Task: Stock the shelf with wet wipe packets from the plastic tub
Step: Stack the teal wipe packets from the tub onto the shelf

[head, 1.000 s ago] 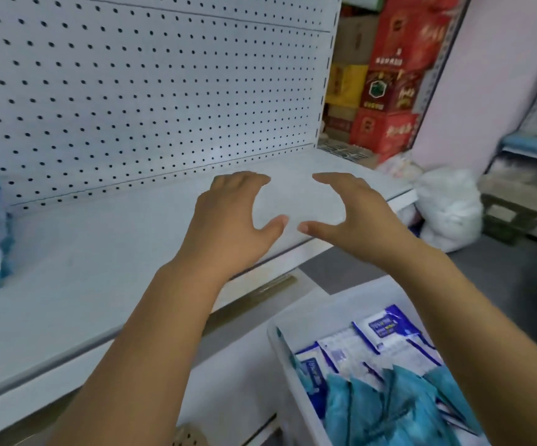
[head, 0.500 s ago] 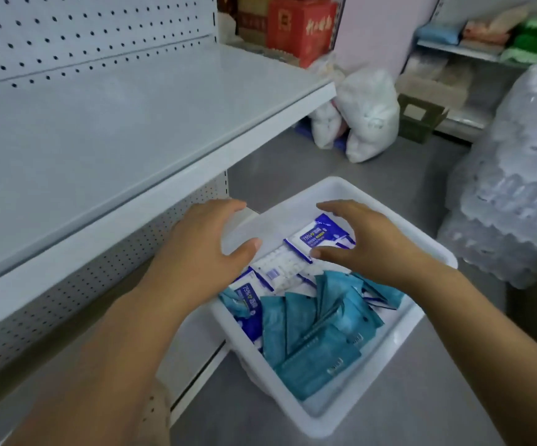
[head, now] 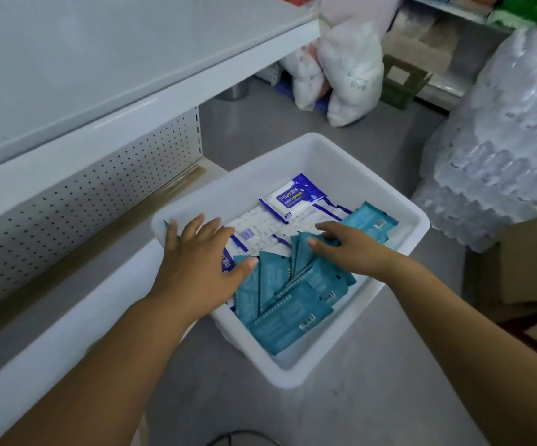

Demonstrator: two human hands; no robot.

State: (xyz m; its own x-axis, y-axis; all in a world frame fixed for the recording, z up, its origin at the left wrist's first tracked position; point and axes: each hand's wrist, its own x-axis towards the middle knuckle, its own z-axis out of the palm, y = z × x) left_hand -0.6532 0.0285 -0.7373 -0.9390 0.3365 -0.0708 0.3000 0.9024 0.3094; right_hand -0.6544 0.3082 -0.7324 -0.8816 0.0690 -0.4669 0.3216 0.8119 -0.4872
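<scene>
Two bare hands are reaching into the white plastic tub point(head: 351, 162) that is sitting on the grey floor point(head: 373, 407) beside the white shelf point(head: 100, 59). The left hand point(head: 196, 262) is lying flat with its fingers spread over the teal wet wipe packets point(head: 280, 304) near the tub's left rim, gripping nothing. The right hand point(head: 347, 249) is resting with loosely opened fingers on the upper teal packets, while blue-and-white wet wipe packets point(head: 293, 197) are lying farther back in the tub.
</scene>
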